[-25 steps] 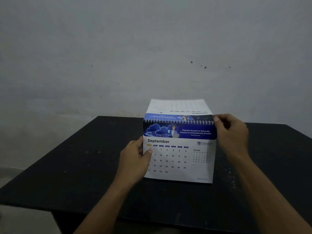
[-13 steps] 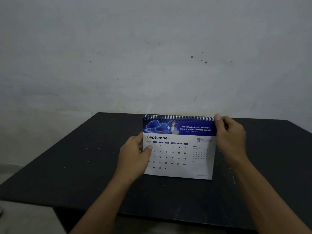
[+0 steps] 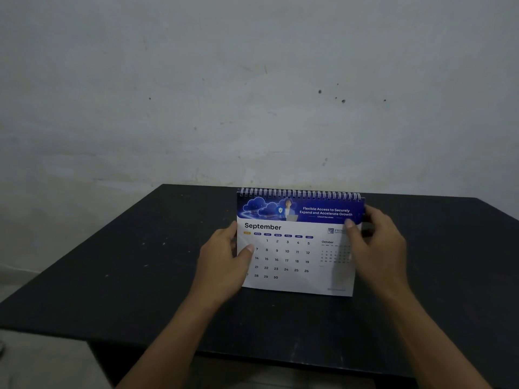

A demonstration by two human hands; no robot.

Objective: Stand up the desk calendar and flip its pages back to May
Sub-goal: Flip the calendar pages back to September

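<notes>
A spiral-bound desk calendar (image 3: 297, 256) stands upright on the black table (image 3: 140, 276), its front page showing September under a blue banner. My left hand (image 3: 224, 265) grips the calendar's left edge, thumb lying over the date grid. At the right edge, my right hand (image 3: 376, 248) has its thumb on the front of the page just under the banner, with the fingers behind the sheets.
A pale, scuffed wall (image 3: 252, 94) rises right behind the table. The table's near edge (image 3: 252, 357) runs across the lower view, with floor showing at the lower left.
The lifted page has dropped behind the spiral, so only the September page shows. My right hand slid from the top corner down the right edge, thumb now on the page.
</notes>
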